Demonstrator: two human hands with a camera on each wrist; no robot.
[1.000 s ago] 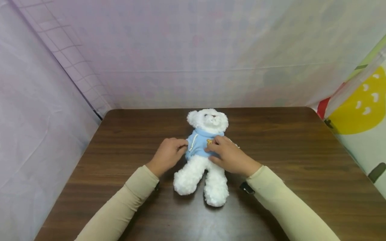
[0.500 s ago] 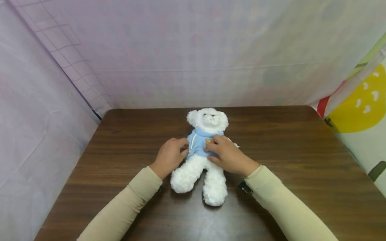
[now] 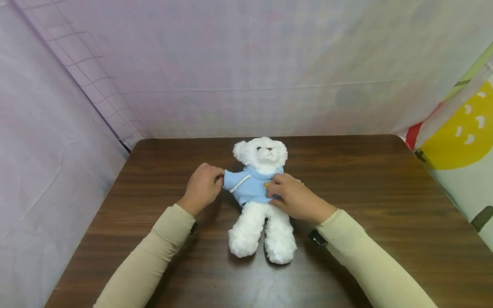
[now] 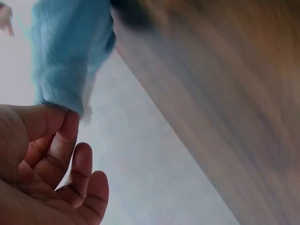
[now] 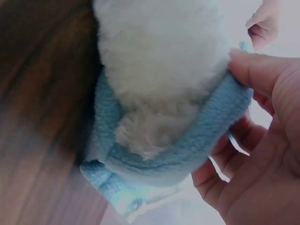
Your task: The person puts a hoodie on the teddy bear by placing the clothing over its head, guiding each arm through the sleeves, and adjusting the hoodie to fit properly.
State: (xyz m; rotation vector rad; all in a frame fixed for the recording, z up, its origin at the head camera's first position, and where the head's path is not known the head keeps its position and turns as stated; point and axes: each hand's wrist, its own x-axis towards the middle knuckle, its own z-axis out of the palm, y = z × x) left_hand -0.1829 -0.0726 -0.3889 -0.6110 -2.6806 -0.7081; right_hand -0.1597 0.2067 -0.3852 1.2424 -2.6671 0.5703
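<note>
A white plush teddy bear (image 3: 263,152) lies face up on the table, feet towards me, wearing a light-blue hoodie (image 3: 246,188). My left hand (image 3: 202,186) pinches the end of the hoodie's left-hand sleeve (image 4: 65,56) between thumb and index finger, holding it out sideways. Across the hoodie's front, my right hand (image 3: 294,196) grips the lower part. In the right wrist view the thumb lies over the hem (image 5: 218,112) and the fingers sit on its outer side, with white fur (image 5: 159,61) showing inside. Most of the bear's other arm is hidden by my right hand.
The dark wooden table (image 3: 366,179) extends on both sides of the bear. A pale patterned curtain (image 3: 246,85) hangs behind it, and a white sheet (image 3: 50,154) hangs at the left. A yellow-printed cloth (image 3: 462,132) is at the right.
My left hand has moved left and slightly up from the bear's side, drawing the sleeve outwards. The bear's head has shifted a little left and its legs right. The right hand stays on the hoodie.
</note>
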